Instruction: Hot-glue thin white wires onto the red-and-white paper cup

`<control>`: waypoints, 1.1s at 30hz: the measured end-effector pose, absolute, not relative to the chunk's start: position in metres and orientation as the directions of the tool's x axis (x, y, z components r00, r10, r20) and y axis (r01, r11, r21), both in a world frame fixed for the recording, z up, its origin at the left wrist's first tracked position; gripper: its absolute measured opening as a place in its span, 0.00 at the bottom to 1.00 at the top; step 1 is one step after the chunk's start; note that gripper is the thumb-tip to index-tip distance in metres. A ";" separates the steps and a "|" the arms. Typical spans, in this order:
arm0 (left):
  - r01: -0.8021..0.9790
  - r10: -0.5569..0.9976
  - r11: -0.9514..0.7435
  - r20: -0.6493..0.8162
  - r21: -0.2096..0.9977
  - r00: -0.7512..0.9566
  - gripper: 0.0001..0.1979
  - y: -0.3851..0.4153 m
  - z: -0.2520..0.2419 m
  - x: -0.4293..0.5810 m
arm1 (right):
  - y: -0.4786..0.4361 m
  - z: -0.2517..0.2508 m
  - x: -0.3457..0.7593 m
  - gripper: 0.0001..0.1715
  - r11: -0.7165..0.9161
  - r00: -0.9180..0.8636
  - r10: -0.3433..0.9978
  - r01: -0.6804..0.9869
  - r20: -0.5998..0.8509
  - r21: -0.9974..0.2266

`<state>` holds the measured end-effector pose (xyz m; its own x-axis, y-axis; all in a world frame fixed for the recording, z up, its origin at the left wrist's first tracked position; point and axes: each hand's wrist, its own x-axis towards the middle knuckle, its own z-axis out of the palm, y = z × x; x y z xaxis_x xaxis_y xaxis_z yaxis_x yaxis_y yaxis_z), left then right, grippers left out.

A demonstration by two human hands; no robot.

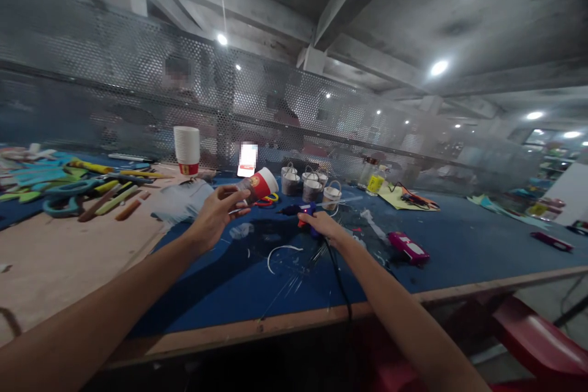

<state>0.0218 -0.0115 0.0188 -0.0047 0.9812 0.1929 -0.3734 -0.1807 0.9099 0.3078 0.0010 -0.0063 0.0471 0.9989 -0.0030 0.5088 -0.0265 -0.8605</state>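
Note:
My left hand [219, 211] holds a red and white paper cup [258, 186] on its side above the blue table mat [459, 245], fingers wrapped round its base. My right hand [321, 223] grips a blue glue gun [301, 211] lying low over the mat, its nozzle pointing left towards the cup. The gun's black cord [339, 282] runs back along my right forearm and over the table's front edge. A thin white curved strip [280, 252] lies on the mat below my hands.
Several small bucket-like cups with handles [310, 187] stand behind the glue gun. A stack of paper cups [187, 149] stands at the back left. Coloured foam pieces and sticks [68, 187] cover the left side. A pink box cutter [408, 247] lies to the right. Perforated metal screen [138, 73] closes the back.

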 end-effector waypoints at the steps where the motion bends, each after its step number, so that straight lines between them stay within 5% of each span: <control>1: -0.365 0.981 -0.183 0.195 0.913 -0.004 0.23 -0.013 0.019 0.022 | 0.002 -0.007 0.310 0.29 -0.024 0.048 0.999 0.548 0.003 -0.836; 5: -0.361 0.982 -0.172 0.190 0.916 0.014 0.22 -0.020 0.023 0.026 | 0.000 -0.005 0.314 0.32 0.015 0.015 0.999 0.699 0.035 -0.715; 15: -0.297 0.953 -0.179 0.240 0.938 0.184 0.20 -0.030 0.025 0.030 | -0.023 0.009 0.305 0.37 -0.016 0.032 0.961 0.998 0.273 -0.057; 17: -0.271 0.942 -0.172 0.239 0.947 0.235 0.20 -0.033 0.027 0.030 | -0.024 0.015 0.305 0.31 0.003 0.038 0.937 0.993 0.347 -0.117; 19: -0.234 0.925 -0.146 0.217 0.961 0.311 0.18 -0.038 0.030 0.031 | -0.021 0.024 0.305 0.20 0.123 0.013 0.915 0.942 0.402 -0.311; 24: -0.153 0.847 -0.072 0.142 0.986 0.513 0.18 -0.043 0.031 0.033 | -0.018 0.046 0.292 0.20 0.522 -0.400 0.840 0.415 0.366 -0.746; 27: -0.132 0.820 -0.057 0.122 0.990 0.559 0.18 -0.041 0.028 0.032 | -0.024 0.051 0.281 0.24 0.418 -0.557 0.803 0.271 0.213 -0.867; 33: -0.099 0.798 -0.070 0.115 0.993 0.591 0.17 -0.040 0.026 0.033 | -0.025 0.046 0.285 0.20 0.254 -0.576 0.813 0.226 0.081 -0.940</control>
<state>0.0334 -0.0403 0.0265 0.5915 0.7980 0.1154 -0.0986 -0.0705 0.9926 0.2850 -0.0251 0.0458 -0.5765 0.8131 0.0809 0.2263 0.2540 -0.9404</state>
